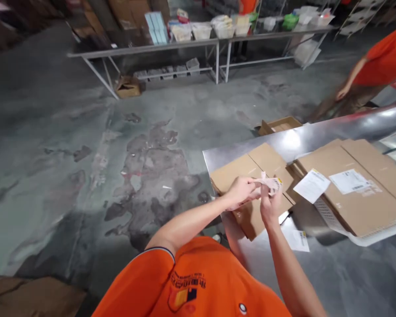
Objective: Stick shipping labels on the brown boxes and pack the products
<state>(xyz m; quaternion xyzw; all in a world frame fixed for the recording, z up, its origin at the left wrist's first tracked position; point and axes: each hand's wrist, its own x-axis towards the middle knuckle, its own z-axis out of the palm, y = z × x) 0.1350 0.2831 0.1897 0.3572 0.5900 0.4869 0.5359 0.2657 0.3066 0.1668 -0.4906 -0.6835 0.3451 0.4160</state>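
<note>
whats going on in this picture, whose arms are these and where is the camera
There is no machine here. This is one picture from a camera worn on a person's head, looking down past their orange shirt at their own bare hands. The left hand and right hand together pinch a pale paper label. Below them lies a flat cardboard carton on a steel table. To the right are a second flat carton and a loose printed sheet. A co-worker in orange is at the right edge, and plastic tubs stand on a metal bench across the floor.
</note>
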